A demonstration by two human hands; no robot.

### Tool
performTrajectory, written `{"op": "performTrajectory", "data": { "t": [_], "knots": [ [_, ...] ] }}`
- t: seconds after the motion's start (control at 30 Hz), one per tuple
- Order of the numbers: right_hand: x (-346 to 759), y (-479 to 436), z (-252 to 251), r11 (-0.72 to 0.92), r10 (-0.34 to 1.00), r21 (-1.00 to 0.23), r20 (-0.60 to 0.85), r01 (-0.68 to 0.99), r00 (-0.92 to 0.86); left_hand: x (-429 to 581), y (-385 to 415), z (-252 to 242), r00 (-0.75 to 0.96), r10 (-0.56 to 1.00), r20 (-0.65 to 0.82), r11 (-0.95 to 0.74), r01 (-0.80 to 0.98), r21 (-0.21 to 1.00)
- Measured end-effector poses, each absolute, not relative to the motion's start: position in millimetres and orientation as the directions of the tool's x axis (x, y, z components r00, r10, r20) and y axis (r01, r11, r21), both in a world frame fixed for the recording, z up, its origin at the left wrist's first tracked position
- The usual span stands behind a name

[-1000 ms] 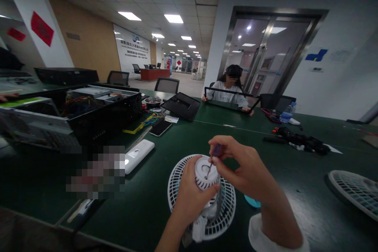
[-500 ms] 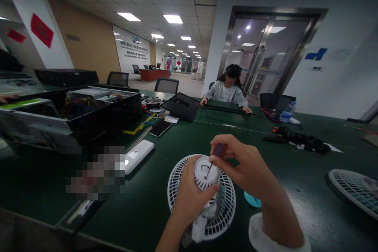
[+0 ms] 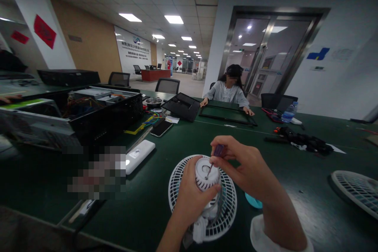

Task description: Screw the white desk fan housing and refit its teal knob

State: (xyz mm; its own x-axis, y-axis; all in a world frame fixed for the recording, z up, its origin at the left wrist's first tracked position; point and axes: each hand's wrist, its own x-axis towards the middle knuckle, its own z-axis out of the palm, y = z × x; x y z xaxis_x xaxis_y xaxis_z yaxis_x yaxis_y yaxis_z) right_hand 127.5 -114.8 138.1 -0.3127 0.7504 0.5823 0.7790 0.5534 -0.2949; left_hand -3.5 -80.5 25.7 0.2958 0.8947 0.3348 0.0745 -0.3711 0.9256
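Observation:
A white fan grille [image 3: 230, 208] lies on the green table [image 3: 141, 208], with a white motor housing [image 3: 203, 169] standing on top of it. My left hand [image 3: 191, 193] is wrapped round the housing from the left, thumb across its front. In my right hand [image 3: 236, 161], thumb and fingers pinch the purple handle of a screwdriver [image 3: 219, 150]. Its thin shaft slants down to the housing's top face, with the tip at a small hole or screw there. A turquoise round piece [image 3: 253, 201] lies partly under my right forearm.
An open computer case [image 3: 103, 120] stands at the left, near a phone [image 3: 161, 128] and a white power strip-like box [image 3: 140, 157]. Across the table a person [image 3: 226, 90] holds a black frame [image 3: 227, 119]. At the right are a second grille [image 3: 358, 191], black cables [image 3: 307, 139] and a bottle [image 3: 289, 112].
The person opposite has tilted the black frame so that its opening shows. My hands and the screwdriver hold nearly the same pose; the whole view has shifted slightly.

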Motion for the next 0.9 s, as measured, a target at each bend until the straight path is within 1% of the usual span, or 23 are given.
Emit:
{"op": "performTrajectory", "data": {
  "t": [0.13,0.3,0.4,0.57,0.63,0.77,0.83,0.9],
  "knots": [
    [125,-116,139,0.565,0.726,-0.265,0.61,0.781,-0.318,-4,-81,26,0.297,0.897,0.327,-0.362,0.073,0.929],
    [127,-121,140,0.633,0.669,-0.227,0.641,0.74,-0.376,-3,-81,27,0.308,0.892,0.331,-0.367,0.067,0.928],
    [126,-120,140,0.643,0.614,-0.164,0.694,0.748,-0.376,-3,-81,26,0.298,0.899,0.321,-0.361,0.085,0.929],
    [118,-108,135,0.589,0.531,-0.065,0.783,0.806,-0.324,-2,-81,24,0.279,0.909,0.309,-0.349,0.109,0.931],
    [117,-106,135,0.582,0.533,-0.073,0.786,0.81,-0.312,-3,-81,24,0.286,0.908,0.306,-0.348,0.108,0.931],
    [121,-113,139,0.621,0.585,-0.148,0.741,0.769,-0.33,-4,-81,24,0.31,0.899,0.31,-0.352,0.089,0.932],
    [122,-115,140,0.617,0.593,-0.147,0.732,0.773,-0.334,-4,-81,24,0.311,0.898,0.31,-0.353,0.089,0.931],
    [121,-115,140,0.594,0.575,-0.114,0.752,0.796,-0.322,-4,-81,24,0.301,0.901,0.313,-0.355,0.097,0.93]
  ]
}}
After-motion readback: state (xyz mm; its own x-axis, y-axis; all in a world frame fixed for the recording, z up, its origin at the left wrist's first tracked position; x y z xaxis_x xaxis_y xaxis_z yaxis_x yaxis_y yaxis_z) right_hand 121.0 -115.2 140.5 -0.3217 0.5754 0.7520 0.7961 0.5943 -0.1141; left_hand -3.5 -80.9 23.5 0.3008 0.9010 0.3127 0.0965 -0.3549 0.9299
